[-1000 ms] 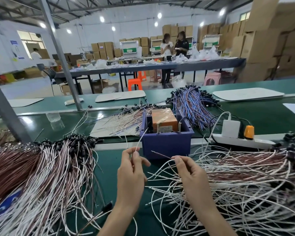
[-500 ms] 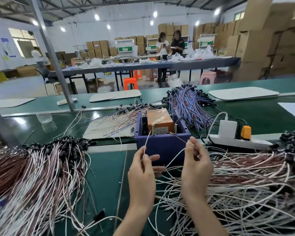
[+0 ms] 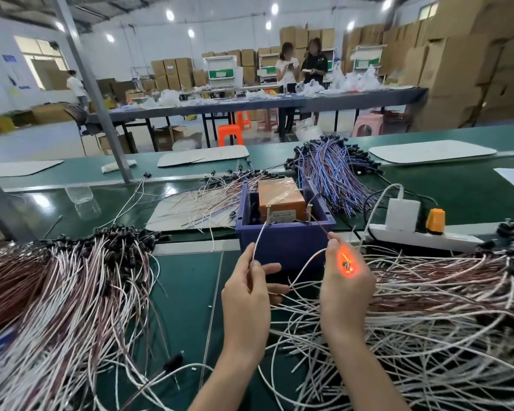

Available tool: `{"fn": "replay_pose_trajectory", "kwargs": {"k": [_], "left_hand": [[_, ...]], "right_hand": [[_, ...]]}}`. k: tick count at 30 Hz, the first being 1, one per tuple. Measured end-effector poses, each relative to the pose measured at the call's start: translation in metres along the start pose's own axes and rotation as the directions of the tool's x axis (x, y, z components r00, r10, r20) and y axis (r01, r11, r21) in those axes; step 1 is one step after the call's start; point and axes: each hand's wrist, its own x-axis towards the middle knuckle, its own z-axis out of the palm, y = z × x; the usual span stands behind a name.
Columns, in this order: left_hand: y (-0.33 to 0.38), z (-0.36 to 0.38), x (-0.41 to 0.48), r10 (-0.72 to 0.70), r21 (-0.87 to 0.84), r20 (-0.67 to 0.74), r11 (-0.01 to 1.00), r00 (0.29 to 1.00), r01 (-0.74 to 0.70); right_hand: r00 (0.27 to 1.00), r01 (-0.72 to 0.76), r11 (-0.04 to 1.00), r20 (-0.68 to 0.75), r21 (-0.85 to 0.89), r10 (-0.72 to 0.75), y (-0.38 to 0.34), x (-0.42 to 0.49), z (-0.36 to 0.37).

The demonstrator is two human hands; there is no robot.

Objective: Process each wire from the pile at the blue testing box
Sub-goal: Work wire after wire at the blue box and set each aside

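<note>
Two thin wire leads (image 3: 261,238) reach the blue plastic testing box (image 3: 282,244); left hand (image 3: 245,295) fingers (image 3: 249,258) pinch the white one; right hand (image 3: 346,289) pinches the brown.

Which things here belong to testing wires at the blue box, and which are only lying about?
Job: blue testing box, left hand pinching the white lead, right hand pinching the brown lead, wire pile at right.
Lying about: blue-purple wire bundle, clear cup, orange stool.
</note>
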Motion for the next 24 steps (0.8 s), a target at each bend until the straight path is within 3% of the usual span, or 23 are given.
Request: {"fn": "replay_pose_trajectory", "kwargs": {"k": [17, 21, 24], "left_hand": [[0.007, 0.0, -0.004, 0.018, 0.013, 0.039, 1.0, 0.999, -0.019], [0.006, -0.002, -0.002, 0.011, -0.016, -0.023, 1.0, 1.0, -0.011], [0.007, -0.007, 0.003, -0.072, -0.115, -0.106, 0.992, 0.992, 0.06]], "right_hand": [[0.998, -0.063, 0.997, 0.013, 0.047, 0.063, 0.008, 0.001, -0.002], [0.998, -0.018, 1.0, 0.053, 0.016, 0.017, 0.003, 0.001, -0.005], [0.994, 0.045, 0.999, 0.101, 0.011, -0.046, -0.006, -0.006, -0.011]]}}
